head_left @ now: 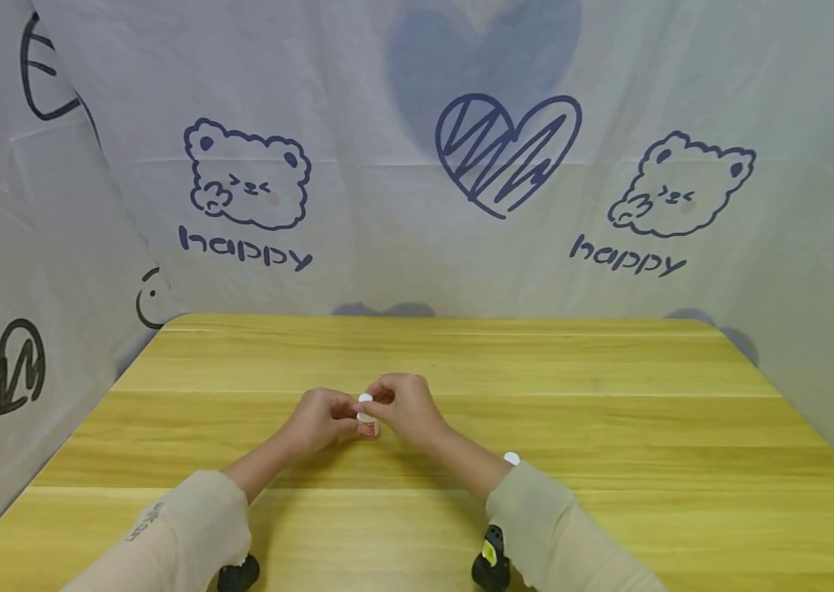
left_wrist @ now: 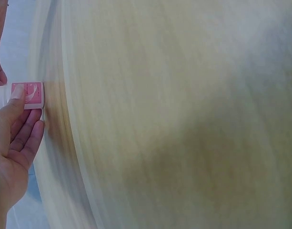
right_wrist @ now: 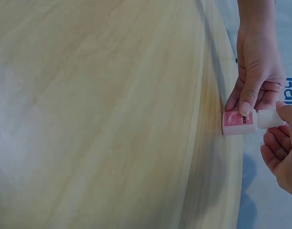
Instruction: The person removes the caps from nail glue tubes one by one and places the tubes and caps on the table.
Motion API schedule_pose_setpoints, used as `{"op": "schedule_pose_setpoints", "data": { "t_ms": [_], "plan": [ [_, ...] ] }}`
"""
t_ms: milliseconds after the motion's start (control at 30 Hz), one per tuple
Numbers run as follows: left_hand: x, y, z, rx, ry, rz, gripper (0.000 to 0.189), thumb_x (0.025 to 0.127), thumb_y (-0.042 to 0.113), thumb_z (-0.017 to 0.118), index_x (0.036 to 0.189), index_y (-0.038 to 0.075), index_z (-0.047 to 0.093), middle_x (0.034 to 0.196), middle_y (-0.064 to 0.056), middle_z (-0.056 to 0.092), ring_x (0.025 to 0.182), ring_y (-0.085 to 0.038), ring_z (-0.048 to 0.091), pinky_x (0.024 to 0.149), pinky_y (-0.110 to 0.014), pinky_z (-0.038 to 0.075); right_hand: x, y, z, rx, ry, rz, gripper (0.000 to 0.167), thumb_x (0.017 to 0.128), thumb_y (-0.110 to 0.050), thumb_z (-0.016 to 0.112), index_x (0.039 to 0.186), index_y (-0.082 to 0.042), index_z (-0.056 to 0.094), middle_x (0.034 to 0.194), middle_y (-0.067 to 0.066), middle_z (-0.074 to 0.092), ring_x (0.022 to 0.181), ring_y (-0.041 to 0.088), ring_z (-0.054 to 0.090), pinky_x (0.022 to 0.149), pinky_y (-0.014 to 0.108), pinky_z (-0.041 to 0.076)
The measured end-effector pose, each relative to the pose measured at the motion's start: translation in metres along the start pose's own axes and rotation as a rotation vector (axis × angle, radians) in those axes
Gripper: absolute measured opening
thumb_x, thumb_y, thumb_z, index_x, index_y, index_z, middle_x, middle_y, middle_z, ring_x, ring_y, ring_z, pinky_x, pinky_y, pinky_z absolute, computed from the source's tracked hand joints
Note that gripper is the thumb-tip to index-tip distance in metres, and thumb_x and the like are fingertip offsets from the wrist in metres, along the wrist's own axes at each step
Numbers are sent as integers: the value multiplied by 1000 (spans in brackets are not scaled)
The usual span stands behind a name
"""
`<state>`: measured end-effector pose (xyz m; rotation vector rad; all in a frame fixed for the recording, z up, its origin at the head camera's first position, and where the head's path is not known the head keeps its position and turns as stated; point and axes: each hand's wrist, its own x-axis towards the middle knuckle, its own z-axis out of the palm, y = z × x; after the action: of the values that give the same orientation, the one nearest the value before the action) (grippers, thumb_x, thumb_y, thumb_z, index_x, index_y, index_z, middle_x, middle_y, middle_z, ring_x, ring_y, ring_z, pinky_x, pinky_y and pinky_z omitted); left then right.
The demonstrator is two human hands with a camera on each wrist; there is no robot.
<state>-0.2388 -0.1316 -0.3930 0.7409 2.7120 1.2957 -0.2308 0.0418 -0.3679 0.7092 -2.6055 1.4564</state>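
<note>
A small white bottle point(right_wrist: 238, 129) with a pink label stands on the wooden table, its base at the tabletop. My left hand point(head_left: 324, 419) pinches the bottle's body, with the thumb point(left_wrist: 15, 98) lying across the label. From the other side, my right hand point(head_left: 405, 407) pinches the white cap point(right_wrist: 268, 119) between thumb and fingers. In the right wrist view the cap sits in line with the bottle's top; whether it is loose or tight I cannot tell. Fingers hide part of both the cap and the label.
A small white round object point(head_left: 511, 458) lies on the table point(head_left: 609, 395), partly hidden behind my right sleeve. Black devices point(head_left: 491, 559) show beneath both sleeves. A printed cloth point(head_left: 372, 205) hangs behind the table's far edge and along the sides.
</note>
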Motion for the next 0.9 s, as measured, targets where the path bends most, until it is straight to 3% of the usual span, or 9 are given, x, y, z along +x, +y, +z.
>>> {"op": "schedule_pose_setpoints", "data": {
  "t_ms": [233,567,767,900],
  "plan": [
    [0,3,0,-20,-8,-7,13,82,5,68,91,-4,71,86,-15,72,80,-22,70,70,-26,57,4,-1,-5,-53,-65,-59,9,83,-7,68,85,2,71,81,12,71,69,12,61,61,13,49],
    [1,1,0,-56,-34,-32,12,82,6,68,91,-1,72,85,-12,73,79,-16,69,73,-24,55,7,-1,-9,-77,-161,-64,11,85,-3,65,92,4,70,87,14,70,74,15,62,63,11,48],
    [1,2,0,-41,-21,-40,10,82,2,67,90,-3,71,84,-13,73,78,-17,69,70,-22,55,5,-2,-8,-85,-111,-37,16,84,-8,68,94,4,69,89,13,70,77,16,62,65,14,49],
    [0,2,-1,-18,-12,-34,9,83,1,66,89,-4,71,83,-15,72,76,-19,70,67,-24,56,3,-2,-5,-80,-50,-19,15,81,-13,71,87,1,69,82,11,69,71,12,57,61,15,47]
  ]
}}
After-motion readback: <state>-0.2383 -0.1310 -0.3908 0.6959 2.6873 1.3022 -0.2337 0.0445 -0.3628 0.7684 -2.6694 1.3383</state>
